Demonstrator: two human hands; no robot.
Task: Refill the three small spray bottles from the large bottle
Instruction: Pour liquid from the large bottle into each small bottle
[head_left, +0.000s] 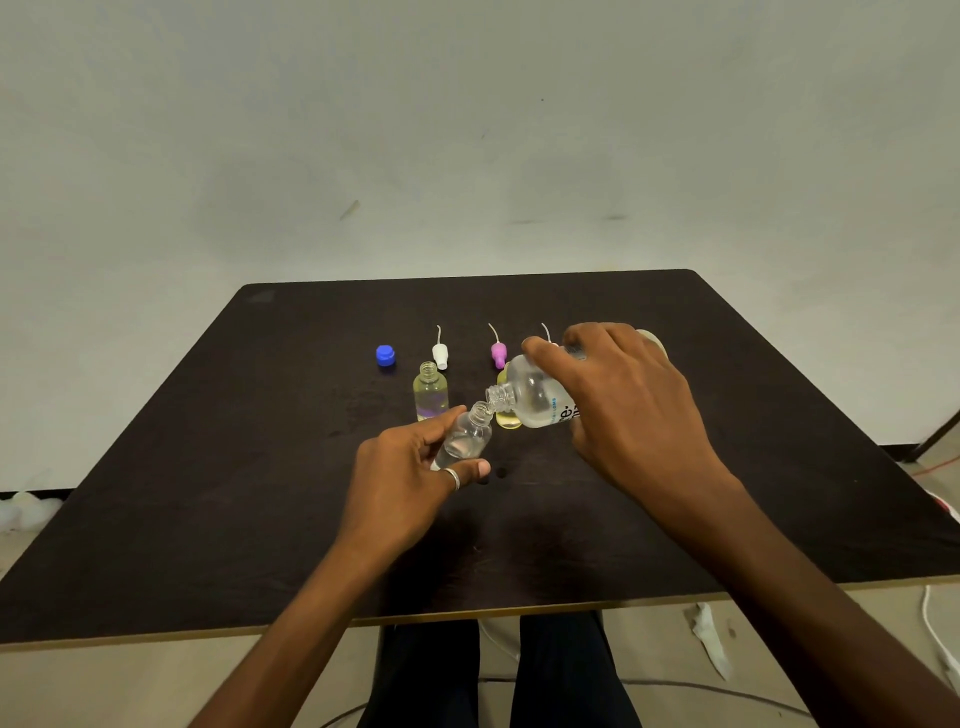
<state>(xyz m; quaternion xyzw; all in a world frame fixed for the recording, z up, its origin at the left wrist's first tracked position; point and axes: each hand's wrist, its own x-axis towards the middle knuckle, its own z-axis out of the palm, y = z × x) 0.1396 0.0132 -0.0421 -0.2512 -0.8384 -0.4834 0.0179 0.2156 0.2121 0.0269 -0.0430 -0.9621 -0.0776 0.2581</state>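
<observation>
r hand (628, 410) grips big bottle (535, 397), tipped w/ mouth at the neck of small bottle (464, 435), which l hand (410, 478) holds tilted above table (208, 467). 2 other small bottles stand uncapped behind: one (430, 391) free, one (506, 418) partly hidden. blue cap (385, 355), white sprayer (440, 353), pink sprayer (497, 351) lie further back.

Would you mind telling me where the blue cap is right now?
In the head view, the blue cap sits on the dark table at the row's left end, just left of the white spray top.
</observation>
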